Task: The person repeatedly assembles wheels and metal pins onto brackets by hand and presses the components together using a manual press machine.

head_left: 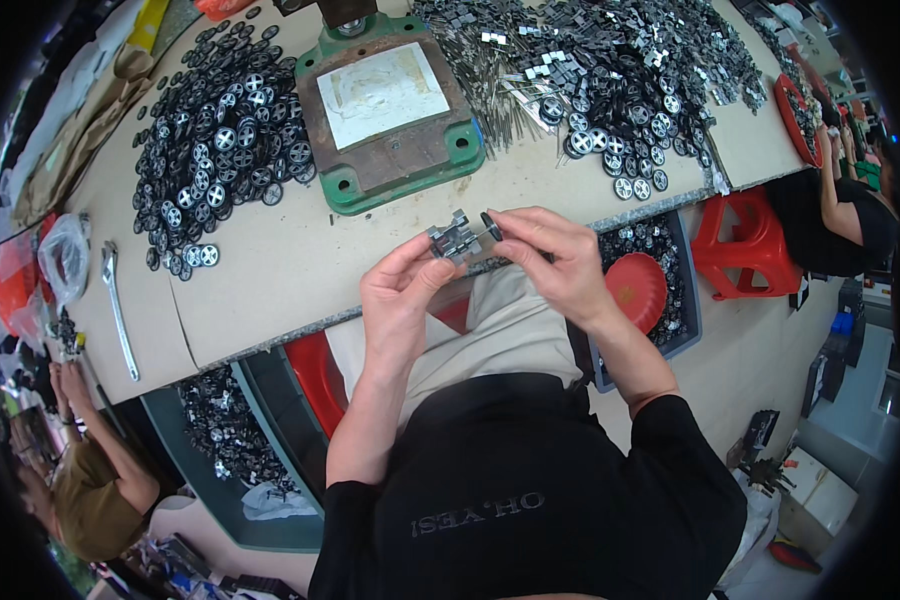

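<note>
The head view took in a wide worktable (245,285) with a green-and-brown machine base (395,165) at its far middle, perhaps set back there to leave the near edge bare for handwork. A blue-grey bin (696,310) and a teal crate (280,440) stood below table height, on either side of the person, probably to keep bulk parts off the surface. Heaps of toy wheels lay left (225,140) and right (630,130) of the base, seemingly for easy reach from either side. An adjustable wrench (120,315) rested apart at the left.

The left hand (400,295) had thumb and fingers clamped on a small grey chassis (453,240), apparently to steady it. The right hand (560,260) pinched a black wheel (491,226) between thumb and fingertips, edge-on to the camera, likely so its flat face turned toward the chassis. Both pieces were raised over the table's near edge, the wheel just beside the chassis's right end; contact between them could not be told.

Counted: one base, one bin, one crate, two wheel heaps, one wrench, one chassis and one wheel in hand; the heaped wheels overlapped too much to number.
</note>
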Demonstrator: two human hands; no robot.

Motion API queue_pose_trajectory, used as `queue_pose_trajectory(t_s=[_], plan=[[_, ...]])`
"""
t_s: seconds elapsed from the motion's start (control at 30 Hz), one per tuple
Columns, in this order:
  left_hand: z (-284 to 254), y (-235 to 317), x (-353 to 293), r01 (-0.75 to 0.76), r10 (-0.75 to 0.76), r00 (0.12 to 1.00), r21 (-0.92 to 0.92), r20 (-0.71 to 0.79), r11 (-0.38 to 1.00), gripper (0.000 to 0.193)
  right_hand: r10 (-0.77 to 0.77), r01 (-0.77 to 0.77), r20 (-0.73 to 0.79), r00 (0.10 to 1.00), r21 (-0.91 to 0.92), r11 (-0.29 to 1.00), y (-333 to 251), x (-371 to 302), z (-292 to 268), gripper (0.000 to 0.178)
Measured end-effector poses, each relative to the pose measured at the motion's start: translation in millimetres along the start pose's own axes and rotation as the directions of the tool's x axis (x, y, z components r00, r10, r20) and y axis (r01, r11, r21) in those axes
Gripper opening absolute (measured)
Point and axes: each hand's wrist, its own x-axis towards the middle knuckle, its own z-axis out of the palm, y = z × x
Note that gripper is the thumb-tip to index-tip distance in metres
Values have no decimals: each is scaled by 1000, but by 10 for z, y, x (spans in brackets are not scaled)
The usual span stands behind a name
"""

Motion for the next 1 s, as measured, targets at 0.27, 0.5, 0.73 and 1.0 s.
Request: queue_pose_trajectory(t_s=[0.27,0.5,0.73,1.0], plan=[[-73,79,11,131,-132,989,21,66,991,32,-9,-3,220,975,55,998,-15,166,-123,29],[43,107,-5,132,-109,988,-226,110,965,32,380,-469,278,882,592,656,-65,92,56,14],[123,487,160,-35,-101,961,478,256,878,30,13,-10,298,955,-13,1000,-164,338,-168,12],[52,904,1241,-330,441,895,769,70,548,27,-5,20,124,992,-119,993,-237,939,-375,21]])
